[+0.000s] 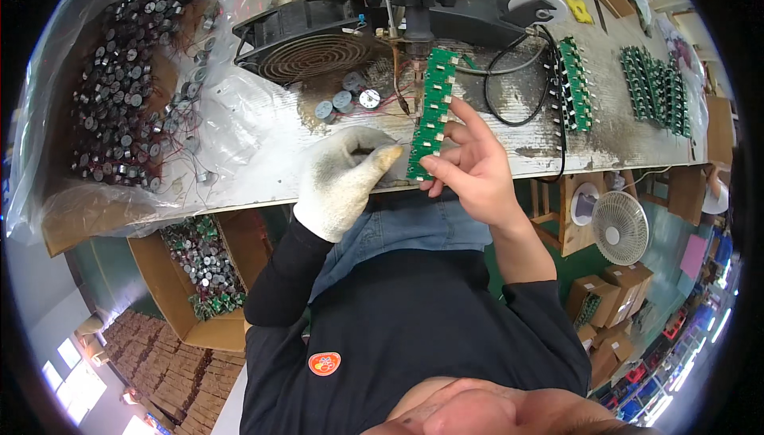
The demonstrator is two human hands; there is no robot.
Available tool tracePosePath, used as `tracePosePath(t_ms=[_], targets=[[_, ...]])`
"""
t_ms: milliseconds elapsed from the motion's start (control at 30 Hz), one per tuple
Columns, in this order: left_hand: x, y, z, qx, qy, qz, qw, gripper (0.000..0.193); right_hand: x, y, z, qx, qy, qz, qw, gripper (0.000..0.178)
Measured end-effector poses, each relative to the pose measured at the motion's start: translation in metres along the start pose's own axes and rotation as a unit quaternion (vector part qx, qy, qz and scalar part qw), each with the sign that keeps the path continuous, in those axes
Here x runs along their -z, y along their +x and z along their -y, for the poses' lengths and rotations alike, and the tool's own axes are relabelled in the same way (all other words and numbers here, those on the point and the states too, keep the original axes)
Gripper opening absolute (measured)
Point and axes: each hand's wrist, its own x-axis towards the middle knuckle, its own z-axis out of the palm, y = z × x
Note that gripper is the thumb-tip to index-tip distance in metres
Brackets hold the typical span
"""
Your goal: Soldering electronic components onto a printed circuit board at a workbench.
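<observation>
Our right hand (475,171) grips green board strip (434,109), likely steadying it; gloved left hand (338,180) curls at strip's eight o'clock, grip unclear.

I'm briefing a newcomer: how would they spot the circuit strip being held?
Start at the worn white table; at its near edge is the bare right hand. It holds a long green strip, single, unlike the grouped green boards farther right.

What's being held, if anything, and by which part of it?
Right grip: green board, by the lower half, right edge. Left grip, gloved: can't tell whether it holds anything.
</observation>
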Motion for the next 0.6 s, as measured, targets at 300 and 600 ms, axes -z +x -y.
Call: tracePosePath(t_ms=[300,600], targets=[[-0.005,0.014,-0.006,-0.025,0.002,0.031,0.999,0.016,-0.001,0.0,0.006,0.012,0.008,0.005,1.0,0.072],[-0.006,0.02,-0.006,-0.021,-0.036,0.03,0.999,0.015,-0.002,0.003,0.004,0.031,0.02,-0.006,0.999,0.073]])
